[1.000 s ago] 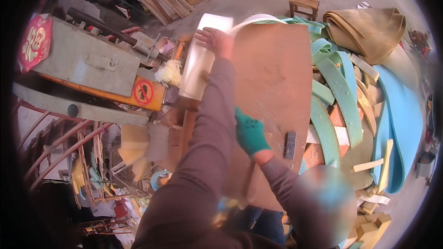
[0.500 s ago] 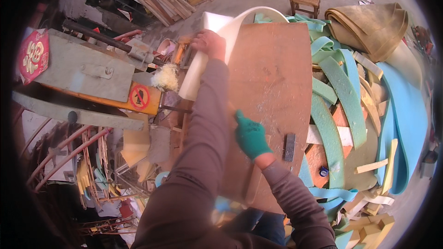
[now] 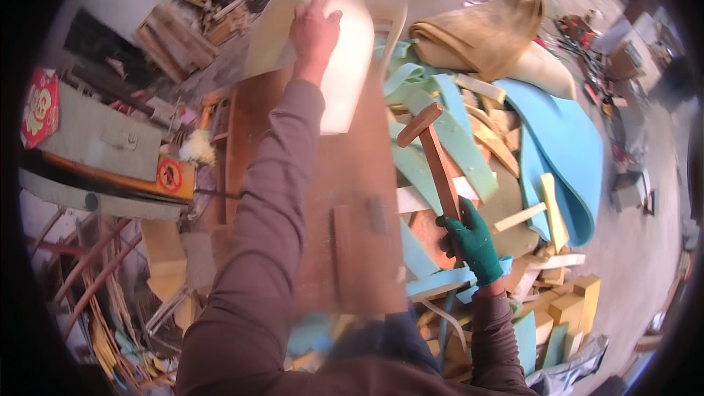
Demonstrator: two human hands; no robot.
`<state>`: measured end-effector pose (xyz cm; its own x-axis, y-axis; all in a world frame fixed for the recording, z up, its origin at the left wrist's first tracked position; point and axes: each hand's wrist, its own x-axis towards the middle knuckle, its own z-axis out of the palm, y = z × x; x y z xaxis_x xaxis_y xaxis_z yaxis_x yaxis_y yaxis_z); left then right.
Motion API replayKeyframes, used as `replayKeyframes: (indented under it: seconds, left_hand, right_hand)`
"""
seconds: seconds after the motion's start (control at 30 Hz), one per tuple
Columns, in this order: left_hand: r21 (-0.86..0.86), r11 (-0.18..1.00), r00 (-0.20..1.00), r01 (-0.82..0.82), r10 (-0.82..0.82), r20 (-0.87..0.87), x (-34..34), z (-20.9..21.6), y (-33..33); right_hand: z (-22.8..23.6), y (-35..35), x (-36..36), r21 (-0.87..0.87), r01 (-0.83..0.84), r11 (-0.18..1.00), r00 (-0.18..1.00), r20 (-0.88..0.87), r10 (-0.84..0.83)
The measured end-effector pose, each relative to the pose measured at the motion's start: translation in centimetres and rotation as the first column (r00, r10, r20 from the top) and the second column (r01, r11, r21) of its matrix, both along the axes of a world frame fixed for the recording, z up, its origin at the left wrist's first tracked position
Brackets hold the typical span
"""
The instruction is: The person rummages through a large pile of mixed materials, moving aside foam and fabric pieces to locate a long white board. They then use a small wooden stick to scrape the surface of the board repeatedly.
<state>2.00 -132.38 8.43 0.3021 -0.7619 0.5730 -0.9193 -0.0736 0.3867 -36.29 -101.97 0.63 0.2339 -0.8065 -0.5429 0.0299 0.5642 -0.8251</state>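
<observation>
A pale white foam strip (image 3: 352,66) loops over the far end of a brown board (image 3: 308,249), its near end lying on the board. My bare left hand (image 3: 315,33) is closed on the strip at the far end, fingers bent over it. In my green-gloved right hand (image 3: 473,242) is a T-shaped wooden tool (image 3: 440,165). My fingers wrap its handle, and its crossbar points up and away, right of the board. A small dark block (image 3: 377,216) and a flat wooden strip (image 3: 343,257) lie on the board.
A grey machine housing (image 3: 103,132) with an orange edge stands at the left. Right of the board lie green foam offcuts (image 3: 466,165), a folded blue foam sheet (image 3: 565,154) and a rolled tan sheet (image 3: 484,29). Yellow foam blocks (image 3: 576,304) are piled nearer me.
The foam strip has moved from the board's left edge onto its far part with my left hand. My right hand has swung right off the board, lifting the wooden tool. The view has turned.
</observation>
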Motion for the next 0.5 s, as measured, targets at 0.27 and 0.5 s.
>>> replayKeyframes:
  seconds: [0.27, 0.5]
  left_hand:
    - [0.059, 0.860, 0.861, 0.507, -0.502, -0.074, -15.1, 11.6, -0.1]
    - [0.177, 0.465, 0.488, 0.867, -0.720, -0.494, -19.7, 9.2, 0.6]
  right_hand:
    - [1.7, -9.7, -9.7, -0.482, 0.098, 0.871, 0.985, -0.079, -0.154]
    - [-5.0, -5.9, -23.0, -0.308, 0.618, 0.724, 0.742, -0.077, -0.666]
